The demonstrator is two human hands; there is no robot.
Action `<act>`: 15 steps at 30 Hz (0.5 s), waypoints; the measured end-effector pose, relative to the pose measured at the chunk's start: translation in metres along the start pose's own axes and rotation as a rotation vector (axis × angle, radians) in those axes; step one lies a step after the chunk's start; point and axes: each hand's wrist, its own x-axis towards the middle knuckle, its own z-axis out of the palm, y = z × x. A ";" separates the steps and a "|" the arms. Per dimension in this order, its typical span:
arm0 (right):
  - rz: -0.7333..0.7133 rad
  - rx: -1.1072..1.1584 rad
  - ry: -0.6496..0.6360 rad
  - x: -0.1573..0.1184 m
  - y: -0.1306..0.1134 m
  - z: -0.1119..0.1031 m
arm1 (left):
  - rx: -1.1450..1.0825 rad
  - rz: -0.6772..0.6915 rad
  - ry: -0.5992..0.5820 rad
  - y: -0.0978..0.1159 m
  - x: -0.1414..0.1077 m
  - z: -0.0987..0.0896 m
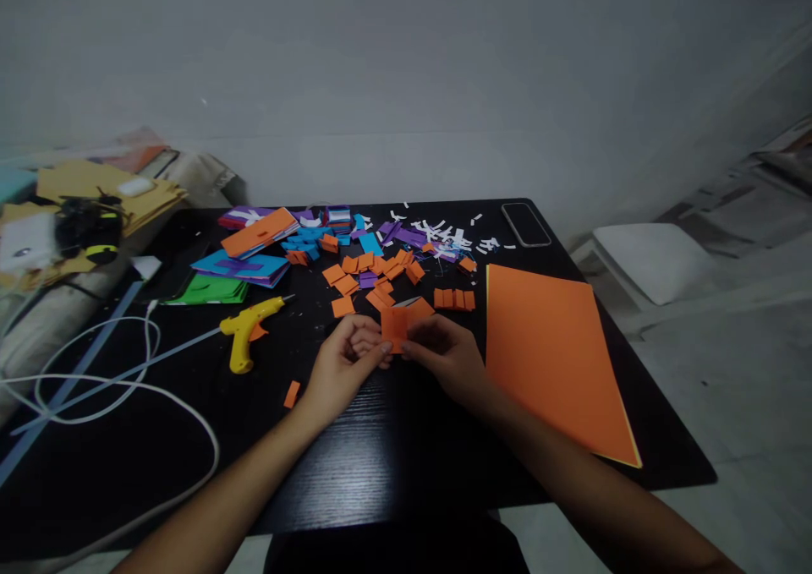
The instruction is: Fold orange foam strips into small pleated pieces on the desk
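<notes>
Between both hands, above the black table (355, 439), is a small creased orange paper piece (394, 327). My left hand (352, 354) pinches its lower left edge between thumb and fingers. On the right edge, my right hand (447, 350) grips the same piece. Just behind the hands lie many small folded orange pieces (347, 285), and a row of folded orange pieces (454, 299) sits to the right. Part of a pointed pale tool, perhaps scissors, shows behind the held piece. One small orange piece (292, 394) lies left of my left wrist.
A yellow glue gun (244, 333) and white cable (212, 439) are at left. Stacked coloured papers (241, 265) lie behind them. White paper scraps (444, 236) and a phone (526, 225) are at the back. Large orange sheets (551, 354) lie at right, near a white stool (653, 261).
</notes>
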 end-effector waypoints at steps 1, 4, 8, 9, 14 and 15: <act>0.003 0.001 0.002 0.000 0.000 0.000 | 0.005 0.002 -0.006 0.000 0.000 0.000; 0.013 -0.006 0.005 0.001 -0.001 -0.001 | 0.028 0.001 -0.018 0.002 0.000 -0.002; 0.021 -0.010 0.004 0.001 0.000 -0.001 | 0.074 -0.023 -0.039 0.005 0.000 -0.003; 0.022 -0.005 -0.002 0.001 0.001 -0.001 | 0.087 -0.031 -0.044 0.006 0.000 -0.003; 0.047 0.010 -0.058 0.002 0.001 -0.002 | 0.127 -0.027 -0.057 0.008 0.000 -0.003; 0.045 0.005 -0.058 0.001 0.001 -0.002 | 0.139 -0.014 -0.061 0.009 0.000 -0.004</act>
